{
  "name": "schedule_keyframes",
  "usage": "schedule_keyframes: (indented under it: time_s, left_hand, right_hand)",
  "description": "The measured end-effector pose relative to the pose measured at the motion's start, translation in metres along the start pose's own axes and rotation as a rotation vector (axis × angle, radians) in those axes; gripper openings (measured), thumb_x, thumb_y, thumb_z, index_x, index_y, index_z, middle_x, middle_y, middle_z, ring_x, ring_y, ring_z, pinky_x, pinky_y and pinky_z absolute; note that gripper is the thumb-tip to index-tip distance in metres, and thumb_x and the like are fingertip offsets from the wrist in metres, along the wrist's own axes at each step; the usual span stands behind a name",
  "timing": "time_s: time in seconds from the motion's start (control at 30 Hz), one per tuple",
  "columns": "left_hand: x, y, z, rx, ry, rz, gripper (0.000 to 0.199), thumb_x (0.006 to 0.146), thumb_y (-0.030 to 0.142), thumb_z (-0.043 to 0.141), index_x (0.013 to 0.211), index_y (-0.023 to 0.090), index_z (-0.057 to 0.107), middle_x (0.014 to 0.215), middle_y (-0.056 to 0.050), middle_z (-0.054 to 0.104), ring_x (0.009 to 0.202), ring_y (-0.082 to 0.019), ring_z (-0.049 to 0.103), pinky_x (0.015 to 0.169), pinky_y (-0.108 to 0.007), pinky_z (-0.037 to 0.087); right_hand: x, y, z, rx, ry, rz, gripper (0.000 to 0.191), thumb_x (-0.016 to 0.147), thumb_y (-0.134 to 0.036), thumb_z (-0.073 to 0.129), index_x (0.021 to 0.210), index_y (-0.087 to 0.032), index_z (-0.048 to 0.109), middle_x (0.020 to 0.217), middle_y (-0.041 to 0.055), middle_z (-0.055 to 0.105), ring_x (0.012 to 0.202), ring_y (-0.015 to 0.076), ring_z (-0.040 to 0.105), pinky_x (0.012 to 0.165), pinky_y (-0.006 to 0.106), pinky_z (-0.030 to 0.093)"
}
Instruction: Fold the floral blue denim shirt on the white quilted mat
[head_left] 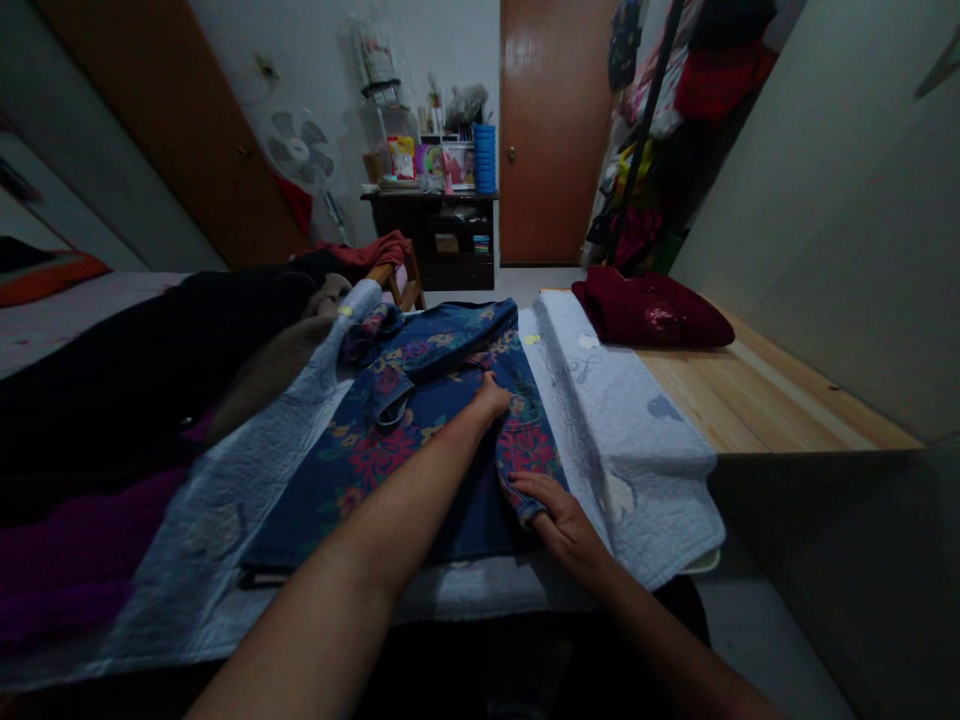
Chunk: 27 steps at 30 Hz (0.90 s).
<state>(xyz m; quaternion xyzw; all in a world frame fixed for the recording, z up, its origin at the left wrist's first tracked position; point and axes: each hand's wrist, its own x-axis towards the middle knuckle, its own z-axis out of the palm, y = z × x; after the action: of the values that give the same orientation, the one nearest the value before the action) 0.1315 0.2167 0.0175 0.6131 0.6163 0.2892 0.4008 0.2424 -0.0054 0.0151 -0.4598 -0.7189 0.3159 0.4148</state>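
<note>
1. Purple cloth (82, 540) and dark clothes (150, 340) lie heaped at left; a white fan (298, 150) stands behind.
2. On the far dark cabinet (397, 232), a yellow-and-red packet (402, 157) has markings too small to read.
3. Blue floral garment (382, 455) lies spread on a pale quilted cover (660, 505); the left hand (491, 394) touches it, grip hidden, so I cannot tell.
4. Right hand (562, 530) holds its sleeve end (519, 497).
5. Rightmost, a folded maroon garment (645, 310) rests on a wooden surface (757, 400).
</note>
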Motion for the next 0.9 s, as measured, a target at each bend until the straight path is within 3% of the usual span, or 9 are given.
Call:
schedule_keyframes:
  time_s: [0.07,0.2,0.27,0.33,0.43,0.53,0.7,0.77,0.9]
  left_hand:
    - [0.0,0.005,-0.002,0.01,0.006,0.056,0.066,0.078,0.009,0.056,0.141,0.017,0.038,0.106,-0.008,0.069,0.087,-0.018,0.066,0.079,-0.029,0.052]
    - [-0.007,0.004,-0.011,0.076,0.025,0.21,0.052,0.078,0.003,0.05,0.126,0.021,0.059,0.125,-0.008,0.06,0.113,-0.02,0.058,0.101,-0.03,0.043]
    - [-0.014,-0.005,-0.014,0.204,0.024,0.285,0.048,0.08,0.006,0.051,0.124,0.022,0.062,0.137,-0.009,0.052,0.121,-0.025,0.052,0.106,-0.037,0.038]
    - [-0.021,-0.015,-0.015,0.424,0.025,0.336,0.044,0.084,0.013,0.051,0.126,0.023,0.061,0.144,-0.012,0.046,0.123,-0.032,0.049,0.105,-0.048,0.036]
    - [-0.03,-0.022,-0.017,0.69,0.073,0.352,0.037,0.088,0.019,0.048,0.121,0.023,0.064,0.148,-0.015,0.041,0.126,-0.038,0.043,0.104,-0.058,0.03]
    - [-0.042,-0.016,-0.018,0.744,0.109,0.404,0.035,0.087,0.018,0.049,0.116,0.025,0.066,0.152,-0.012,0.038,0.133,-0.037,0.034,0.109,-0.061,0.02]
    - [-0.088,-0.016,-0.011,0.712,-0.102,0.626,0.038,0.095,0.027,0.04,0.129,0.025,0.057,0.146,-0.009,0.048,0.136,-0.027,0.036,0.115,-0.052,0.018]
    - [-0.105,-0.024,-0.008,0.724,-0.192,0.622,0.045,0.095,0.036,0.044,0.137,0.023,0.049,0.148,-0.01,0.046,0.139,-0.027,0.035,0.116,-0.051,0.018]
    - [-0.116,-0.037,-0.009,0.747,-0.195,0.599,0.053,0.096,0.043,0.041,0.144,0.023,0.041,0.154,-0.009,0.038,0.143,-0.027,0.027,0.117,-0.052,0.015]
  right_hand:
    - [-0.001,-0.002,-0.001,-0.034,-0.018,-0.013,0.044,0.086,-0.017,0.045,0.127,-0.027,0.059,0.135,0.0058,0.058,0.129,0.0211,0.048,0.113,0.047,0.034]
    - [-0.002,-0.012,0.001,-0.2,-0.191,-0.009,0.051,0.09,-0.032,0.051,0.14,-0.022,0.048,0.147,0.011,0.046,0.138,0.0262,0.037,0.116,0.054,0.023]
    - [-0.003,-0.018,0.003,-0.284,-0.326,-0.009,0.061,0.087,-0.042,0.058,0.143,-0.02,0.044,0.149,0.0138,0.042,0.14,0.0296,0.034,0.117,0.058,0.018]
    - [-0.003,-0.021,0.004,-0.315,-0.391,-0.009,0.058,0.089,-0.043,0.057,0.141,-0.019,0.047,0.148,0.0136,0.045,0.139,0.0284,0.036,0.117,0.056,0.019]
    - [-0.004,-0.016,0.002,-0.326,-0.285,0.005,0.041,0.097,-0.03,0.041,0.134,-0.019,0.053,0.143,0.0119,0.052,0.135,0.0213,0.043,0.116,0.046,0.03]
    - [-0.005,-0.002,-0.003,-0.49,-0.151,0.066,0.043,0.096,-0.02,0.037,0.136,-0.016,0.051,0.147,0.0129,0.046,0.14,0.0232,0.035,0.115,0.049,0.028]
    - [-0.012,0.013,-0.006,-0.741,-0.208,0.194,0.054,0.094,-0.031,0.045,0.145,-0.013,0.04,0.156,0.0137,0.03,0.146,0.0274,0.022,0.116,0.054,0.023]
    - [-0.017,0.014,-0.004,-0.778,-0.212,0.183,0.056,0.095,-0.034,0.044,0.146,-0.013,0.039,0.157,0.0132,0.028,0.146,0.0263,0.021,0.116,0.053,0.021]
    - [-0.03,0.011,0.001,-0.821,-0.19,0.183,0.058,0.094,-0.037,0.045,0.146,-0.012,0.039,0.157,0.0143,0.025,0.147,0.0273,0.019,0.117,0.053,0.019]
